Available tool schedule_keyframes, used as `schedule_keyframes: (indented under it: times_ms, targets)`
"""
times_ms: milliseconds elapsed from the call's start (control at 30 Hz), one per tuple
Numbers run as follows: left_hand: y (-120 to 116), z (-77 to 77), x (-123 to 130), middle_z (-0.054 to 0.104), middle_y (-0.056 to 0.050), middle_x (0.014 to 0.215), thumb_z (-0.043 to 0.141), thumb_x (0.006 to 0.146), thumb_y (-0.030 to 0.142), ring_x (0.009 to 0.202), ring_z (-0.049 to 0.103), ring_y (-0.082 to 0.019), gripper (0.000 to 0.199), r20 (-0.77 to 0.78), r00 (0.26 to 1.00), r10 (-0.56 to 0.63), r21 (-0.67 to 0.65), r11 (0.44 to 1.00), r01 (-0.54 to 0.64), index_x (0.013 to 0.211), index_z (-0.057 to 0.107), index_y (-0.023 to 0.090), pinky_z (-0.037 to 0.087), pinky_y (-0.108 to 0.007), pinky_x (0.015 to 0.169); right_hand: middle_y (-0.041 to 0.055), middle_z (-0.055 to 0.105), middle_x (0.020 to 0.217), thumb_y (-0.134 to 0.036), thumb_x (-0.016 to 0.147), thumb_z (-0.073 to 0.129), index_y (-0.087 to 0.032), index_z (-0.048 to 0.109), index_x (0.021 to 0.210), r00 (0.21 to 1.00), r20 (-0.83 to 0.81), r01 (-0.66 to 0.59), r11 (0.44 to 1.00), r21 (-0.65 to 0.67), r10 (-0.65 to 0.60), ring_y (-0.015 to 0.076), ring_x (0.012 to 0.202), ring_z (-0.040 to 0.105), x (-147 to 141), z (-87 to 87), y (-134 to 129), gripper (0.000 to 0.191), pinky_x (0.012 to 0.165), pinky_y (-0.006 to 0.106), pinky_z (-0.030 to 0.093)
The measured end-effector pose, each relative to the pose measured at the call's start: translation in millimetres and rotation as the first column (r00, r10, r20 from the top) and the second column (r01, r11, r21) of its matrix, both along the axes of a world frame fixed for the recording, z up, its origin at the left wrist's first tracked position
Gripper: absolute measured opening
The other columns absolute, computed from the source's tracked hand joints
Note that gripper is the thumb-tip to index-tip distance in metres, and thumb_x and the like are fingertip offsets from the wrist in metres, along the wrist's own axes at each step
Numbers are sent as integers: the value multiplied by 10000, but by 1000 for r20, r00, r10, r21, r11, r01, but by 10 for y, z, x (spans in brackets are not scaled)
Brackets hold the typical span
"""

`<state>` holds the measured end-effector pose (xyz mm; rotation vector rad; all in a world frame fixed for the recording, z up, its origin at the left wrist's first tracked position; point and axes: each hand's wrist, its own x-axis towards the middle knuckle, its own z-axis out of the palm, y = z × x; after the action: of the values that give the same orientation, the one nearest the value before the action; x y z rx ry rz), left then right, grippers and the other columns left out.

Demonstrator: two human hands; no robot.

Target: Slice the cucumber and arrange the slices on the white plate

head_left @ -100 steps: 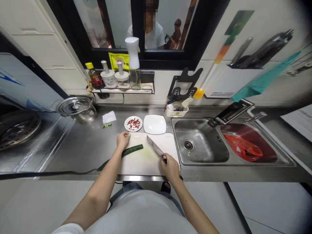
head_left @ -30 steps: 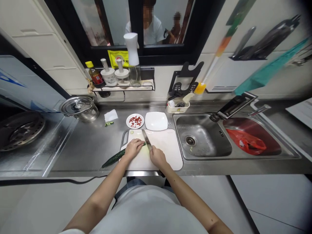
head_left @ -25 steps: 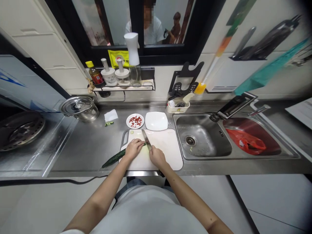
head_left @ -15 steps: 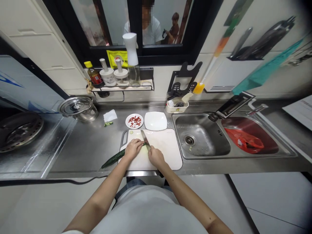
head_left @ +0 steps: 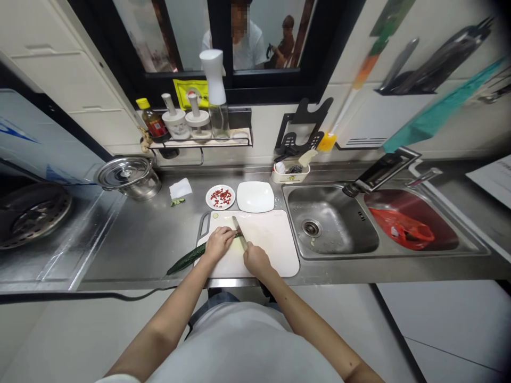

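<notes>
A long green cucumber (head_left: 187, 260) lies slantwise over the left edge of the white cutting board (head_left: 271, 239). My left hand (head_left: 219, 243) is closed around its upper part, fingers bent near the cut end. In my right hand (head_left: 256, 260) is the handle of a kitchen knife (head_left: 239, 232), its blade pointing away from me across the cucumber's end, right beside my left fingertips. My hand hides most of the handle. A small cucumber slice (head_left: 215, 215) rests at the board's top left corner.
Behind the board stand a small plate of chopped red pieces (head_left: 230, 200) and a white square plate (head_left: 255, 197). To the right is a double sink (head_left: 339, 213) with a red bag (head_left: 403, 229). A lidded steel pot (head_left: 146, 183) stands at the back left.
The knife blade has shifted very slightly at the cucumber's end. Both hands keep their hold, and the camera view has moved a little.
</notes>
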<state>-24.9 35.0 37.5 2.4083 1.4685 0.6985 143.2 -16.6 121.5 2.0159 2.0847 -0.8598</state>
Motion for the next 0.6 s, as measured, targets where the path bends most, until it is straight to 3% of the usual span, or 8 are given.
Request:
schedule_keyframes:
  times_ms: [267, 600]
  targets:
    - [6, 37, 3, 653, -42, 986, 490, 930, 305, 932, 543, -168, 255, -9, 1000, -13, -21, 1000, 13, 1083, 691, 269, 451, -297, 819, 182, 682, 970, -112, 899, 348, -81, 576, 1103, 1000, -6, 6, 998, -69, -7, 240, 958, 634, 90, 92, -184, 307, 763, 285, 419]
    - [19, 32, 3, 653, -42, 981, 496, 926, 295, 929, 544, -169, 248, 6, 1000, -10, -46, 999, 11, 1076, 693, 272, 451, -293, 811, 183, 682, 979, -111, 890, 358, -85, 583, 1103, 1000, -15, 0, 999, -38, -1, 245, 961, 636, 40, -17, -100, 310, 776, 293, 429]
